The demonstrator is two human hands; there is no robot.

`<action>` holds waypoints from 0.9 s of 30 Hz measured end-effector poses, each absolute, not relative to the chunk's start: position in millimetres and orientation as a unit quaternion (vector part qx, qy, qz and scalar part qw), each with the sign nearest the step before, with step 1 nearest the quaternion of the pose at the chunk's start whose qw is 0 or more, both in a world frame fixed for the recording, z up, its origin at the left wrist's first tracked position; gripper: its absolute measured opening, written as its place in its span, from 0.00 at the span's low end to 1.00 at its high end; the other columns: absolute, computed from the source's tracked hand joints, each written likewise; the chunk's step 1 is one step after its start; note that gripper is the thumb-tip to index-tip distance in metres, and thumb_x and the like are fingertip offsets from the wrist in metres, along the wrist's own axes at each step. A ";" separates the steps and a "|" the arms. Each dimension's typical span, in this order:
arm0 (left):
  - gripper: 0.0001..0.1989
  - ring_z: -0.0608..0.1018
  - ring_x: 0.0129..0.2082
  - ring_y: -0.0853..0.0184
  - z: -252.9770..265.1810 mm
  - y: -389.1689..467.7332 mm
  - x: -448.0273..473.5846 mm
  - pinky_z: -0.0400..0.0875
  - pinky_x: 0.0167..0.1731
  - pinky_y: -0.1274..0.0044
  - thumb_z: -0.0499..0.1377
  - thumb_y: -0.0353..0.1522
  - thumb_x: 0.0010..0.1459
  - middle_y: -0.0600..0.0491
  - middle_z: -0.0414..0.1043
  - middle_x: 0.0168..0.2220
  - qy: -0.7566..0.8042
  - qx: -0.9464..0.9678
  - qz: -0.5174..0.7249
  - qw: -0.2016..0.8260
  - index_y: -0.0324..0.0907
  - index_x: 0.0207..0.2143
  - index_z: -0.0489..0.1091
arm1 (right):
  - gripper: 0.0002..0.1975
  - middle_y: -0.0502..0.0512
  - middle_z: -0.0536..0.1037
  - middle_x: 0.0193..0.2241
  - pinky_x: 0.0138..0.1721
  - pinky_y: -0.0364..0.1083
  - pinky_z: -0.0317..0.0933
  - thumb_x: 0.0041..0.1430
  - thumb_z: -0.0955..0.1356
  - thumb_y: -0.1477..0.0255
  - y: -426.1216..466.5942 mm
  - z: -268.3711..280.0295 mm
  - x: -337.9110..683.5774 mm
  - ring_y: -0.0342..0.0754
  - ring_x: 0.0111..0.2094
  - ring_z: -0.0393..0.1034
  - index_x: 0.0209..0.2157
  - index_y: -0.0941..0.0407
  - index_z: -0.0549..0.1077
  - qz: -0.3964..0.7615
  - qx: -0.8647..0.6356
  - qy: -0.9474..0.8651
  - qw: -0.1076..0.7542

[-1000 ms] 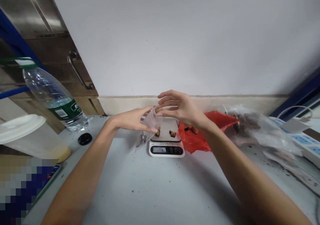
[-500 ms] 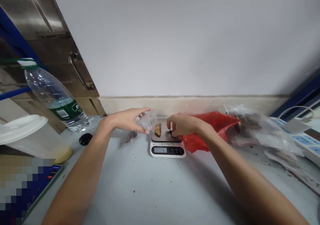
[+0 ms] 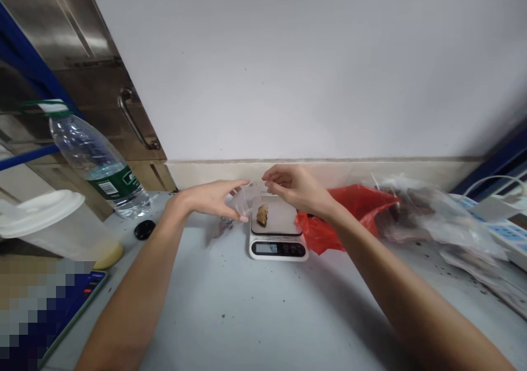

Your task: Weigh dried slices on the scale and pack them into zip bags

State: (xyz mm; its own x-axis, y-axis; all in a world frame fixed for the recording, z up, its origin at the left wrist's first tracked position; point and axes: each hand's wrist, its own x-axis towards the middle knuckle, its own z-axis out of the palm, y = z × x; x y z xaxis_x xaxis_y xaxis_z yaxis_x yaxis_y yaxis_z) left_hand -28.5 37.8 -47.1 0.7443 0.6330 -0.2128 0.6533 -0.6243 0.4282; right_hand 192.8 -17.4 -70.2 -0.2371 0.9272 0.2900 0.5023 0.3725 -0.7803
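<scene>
Before a white wall (image 3: 288, 74), pinched a clear bag (image 3: 242, 201) in the left hand (image 3: 212, 198), held the right hand (image 3: 302, 187) curled, unclear on what, with a brown chunk (image 3: 262, 215) on the scale (image 3: 284, 221) near both, likely light, crumbly, best taken by its sides.

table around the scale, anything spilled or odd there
Yes: small dark specks are scattered over the pale table in front of the scale, with more near the clear bags at the right. They look like stray crumbs on a plain surface, though their material is unclear.
</scene>
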 end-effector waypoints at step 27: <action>0.38 0.69 0.62 0.54 -39.3 34.5 -30.1 0.63 0.60 0.66 0.64 0.44 0.57 0.47 0.63 0.66 0.232 0.902 0.057 0.359 0.47 0.67 0.58 | 0.09 0.58 0.75 0.57 0.57 0.60 0.61 0.53 0.68 0.75 -29.8 -51.4 213.4 0.58 0.59 0.67 0.35 0.52 0.79 0.166 -0.372 -0.834 0.372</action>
State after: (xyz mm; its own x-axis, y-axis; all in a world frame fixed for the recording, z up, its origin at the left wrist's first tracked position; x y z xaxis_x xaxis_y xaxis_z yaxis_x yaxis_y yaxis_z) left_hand -30.1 34.5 -39.3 0.8856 0.4602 -0.0634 0.3778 -0.6341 0.6747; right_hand 213.4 -29.8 -51.4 -0.4469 0.7441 0.4966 0.4976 0.6681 -0.5533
